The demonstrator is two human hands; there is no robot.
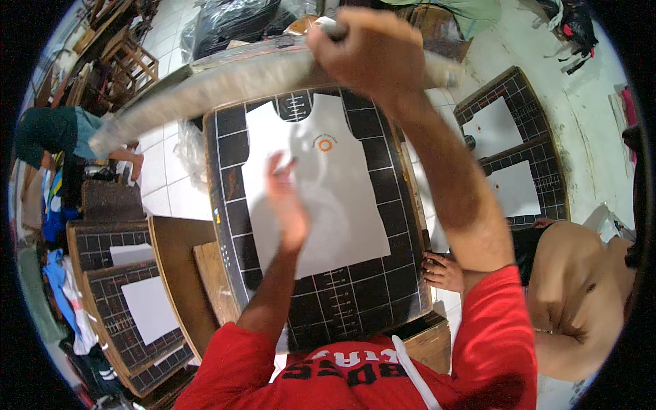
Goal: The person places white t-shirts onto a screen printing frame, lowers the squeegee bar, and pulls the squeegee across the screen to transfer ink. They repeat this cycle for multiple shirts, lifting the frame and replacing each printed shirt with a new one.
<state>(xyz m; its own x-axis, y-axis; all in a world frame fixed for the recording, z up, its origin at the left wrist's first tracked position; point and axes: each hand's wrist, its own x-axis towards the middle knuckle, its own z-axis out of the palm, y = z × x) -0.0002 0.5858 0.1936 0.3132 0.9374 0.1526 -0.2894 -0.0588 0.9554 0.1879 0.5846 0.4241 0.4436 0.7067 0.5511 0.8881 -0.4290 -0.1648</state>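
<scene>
My right hand [372, 55] is raised at the far side, its fingers wrapped round a dark handle-like end at a long pale frame [225, 85]. This looks like a screen-printing frame, lifted and seen edge on, blurred by motion. Beneath, a white shirt panel [342, 212] with a cut-out neckline lies flat on a black gridded board [239, 236]. A small orange sun-shaped print [326, 145] sits on its upper right part. Over the panel's left half hovers my left hand [285, 205], slightly blurred, fingers stretched and apart, holding nothing visible. Whether it touches the cloth I cannot tell.
Another person's hand [443, 272] rests by the board's right edge; that person's bare back [577, 294] is at right. Gridded boards with white pieces stand at left [102, 280] and right [540, 143]. A person in dark green [48, 133] bends at far left. Black plastic bags [232, 27] lie beyond.
</scene>
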